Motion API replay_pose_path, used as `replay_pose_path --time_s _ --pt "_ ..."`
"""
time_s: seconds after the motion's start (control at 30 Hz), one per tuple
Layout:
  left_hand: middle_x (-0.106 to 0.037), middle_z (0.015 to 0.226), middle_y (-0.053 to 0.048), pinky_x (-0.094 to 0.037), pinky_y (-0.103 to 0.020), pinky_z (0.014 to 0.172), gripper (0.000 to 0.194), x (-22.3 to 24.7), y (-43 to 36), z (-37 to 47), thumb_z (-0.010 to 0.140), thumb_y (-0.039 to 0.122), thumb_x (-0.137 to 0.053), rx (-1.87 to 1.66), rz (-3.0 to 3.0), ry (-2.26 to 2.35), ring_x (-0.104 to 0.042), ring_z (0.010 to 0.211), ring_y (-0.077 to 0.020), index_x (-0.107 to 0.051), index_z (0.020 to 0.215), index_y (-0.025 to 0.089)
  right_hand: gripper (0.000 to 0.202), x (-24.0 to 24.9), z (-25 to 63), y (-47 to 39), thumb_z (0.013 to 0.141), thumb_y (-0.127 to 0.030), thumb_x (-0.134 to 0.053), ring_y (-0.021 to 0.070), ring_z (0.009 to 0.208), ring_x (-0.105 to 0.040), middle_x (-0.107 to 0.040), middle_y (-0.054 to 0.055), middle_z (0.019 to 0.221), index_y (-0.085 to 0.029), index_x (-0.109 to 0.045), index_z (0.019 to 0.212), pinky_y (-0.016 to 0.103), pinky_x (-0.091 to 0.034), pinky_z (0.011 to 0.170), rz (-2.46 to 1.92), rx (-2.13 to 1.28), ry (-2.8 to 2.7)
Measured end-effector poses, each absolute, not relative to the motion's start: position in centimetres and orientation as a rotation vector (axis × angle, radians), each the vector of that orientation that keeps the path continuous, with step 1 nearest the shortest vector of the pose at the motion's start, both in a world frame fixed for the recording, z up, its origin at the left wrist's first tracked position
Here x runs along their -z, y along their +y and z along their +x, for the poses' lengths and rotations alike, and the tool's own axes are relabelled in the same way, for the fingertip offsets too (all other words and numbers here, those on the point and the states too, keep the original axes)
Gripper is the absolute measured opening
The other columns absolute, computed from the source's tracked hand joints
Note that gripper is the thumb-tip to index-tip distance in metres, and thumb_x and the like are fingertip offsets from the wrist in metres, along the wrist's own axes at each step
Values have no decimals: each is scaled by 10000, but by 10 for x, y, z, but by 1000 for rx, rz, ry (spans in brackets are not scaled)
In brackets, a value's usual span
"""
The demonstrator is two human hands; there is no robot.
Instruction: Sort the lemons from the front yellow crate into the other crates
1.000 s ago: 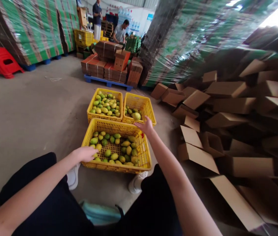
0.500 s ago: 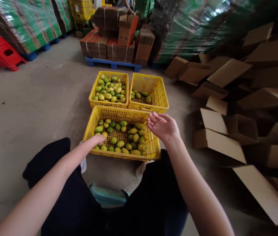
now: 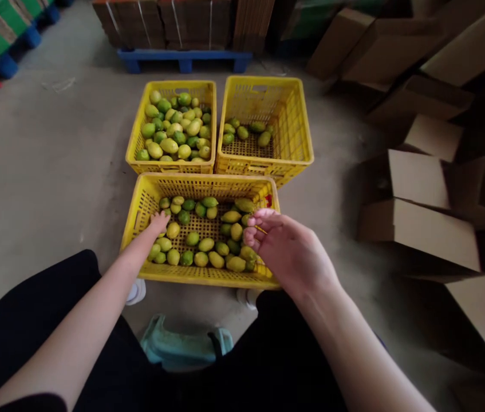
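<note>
Loose yellow and green lemons lie in the near yellow crate between my knees. My left hand reaches in over its left side, its fingers curled on a green-yellow lemon that they mostly cover. My right hand hovers above the crate's right end, palm turned up and fingers loosely bent, with no fruit visible in it. Beneath its fingertips are lemons in a group, among them a yellow one.
Behind stand a yellow crate full of lemons and another crate with several green ones. A blue pallet bears bundled cardboard. Open cartons lie on the right. A teal stool is beneath me.
The view has tipped down and come closer to the crates. My left hand has moved toward the crate's back left corner. My right hand has come lower and its fingers bend more.
</note>
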State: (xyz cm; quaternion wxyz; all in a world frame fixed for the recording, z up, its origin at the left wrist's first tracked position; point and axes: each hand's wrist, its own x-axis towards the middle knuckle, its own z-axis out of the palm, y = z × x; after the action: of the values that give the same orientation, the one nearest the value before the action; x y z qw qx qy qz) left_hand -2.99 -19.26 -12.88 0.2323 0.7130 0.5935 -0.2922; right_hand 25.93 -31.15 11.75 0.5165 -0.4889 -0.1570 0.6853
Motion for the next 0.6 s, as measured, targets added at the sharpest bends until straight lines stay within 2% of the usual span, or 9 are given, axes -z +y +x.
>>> replay_pose_path --time_s 0.07,0.13,0.23,0.33,0.37,0.43,0.5,0.53,0.6 --pt "-419 1486 -292 -349 -605 1071 576 124 -189 -24 790 140 -656 827 1937 1618 -423 1344 -472 -522 1350 116 52 -118 265 -310 719 -267 -654 150 661 -586 -635 18 739 -219 -644 736 292 -514 637 -1178 -1626 -386" --pt "-498 1420 -251 -382 -549 1067 552 113 -184 -19 777 210 -701 832 1904 1584 -458 1317 -450 -557 1303 121 53 -116 266 -310 736 -270 -638 150 654 -583 -630 18 738 -217 -641 743 301 -512 644 -1180 -1619 -405" --pt "-624 1249 -171 -465 -404 995 538 88 -179 -10 763 287 -722 806 1808 1477 -579 1170 -351 -593 1252 102 71 -109 263 -309 731 -273 -621 135 629 -571 -633 20 745 -206 -642 742 289 -501 632 -1195 -1656 -416" --pt "-686 1067 -105 -527 -321 827 450 53 -177 5 826 356 -648 757 1681 1322 -647 945 -248 -633 1201 107 114 -98 254 -310 698 -287 -650 145 672 -598 -663 35 830 -205 -651 778 299 -516 653 -1280 -1698 -487" --pt "-694 1027 -90 -533 -311 788 429 38 -177 12 856 384 -608 723 1644 1268 -649 899 -229 -642 1193 122 184 -95 250 -311 677 -284 -679 162 726 -621 -676 40 904 -215 -670 846 318 -532 683 -1315 -1687 -565" --pt "-700 1008 -61 -536 -294 775 429 3 -182 28 910 440 -523 606 1560 1138 -642 891 -203 -635 1221 166 471 -89 242 -314 593 -244 -767 217 910 -647 -665 47 1132 -269 -685 1056 378 -556 784 -1350 -1590 -842" --pt "-703 1029 -69 -529 -314 811 476 -36 -191 44 943 500 -477 440 1372 931 -633 946 -211 -636 1227 153 765 -87 235 -319 511 -191 -827 281 1134 -597 -582 47 1349 -335 -640 1238 445 -542 910 -1317 -1409 -1172" --pt "-706 1023 -73 -521 -325 831 507 -55 -196 50 959 538 -447 397 1300 870 -629 961 -214 -652 1200 141 830 -86 232 -322 505 -187 -840 301 1207 -561 -553 50 1399 -345 -616 1288 469 -524 961 -1289 -1319 -1295" --pt "-715 1020 -82 -502 -358 872 597 -84 -207 57 985 602 -354 348 1214 819 -628 1002 -232 -670 1173 132 801 -87 227 -328 568 -236 -841 311 1239 -552 -586 66 1365 -318 -595 1325 492 -502 1009 -1263 -1208 -1406"
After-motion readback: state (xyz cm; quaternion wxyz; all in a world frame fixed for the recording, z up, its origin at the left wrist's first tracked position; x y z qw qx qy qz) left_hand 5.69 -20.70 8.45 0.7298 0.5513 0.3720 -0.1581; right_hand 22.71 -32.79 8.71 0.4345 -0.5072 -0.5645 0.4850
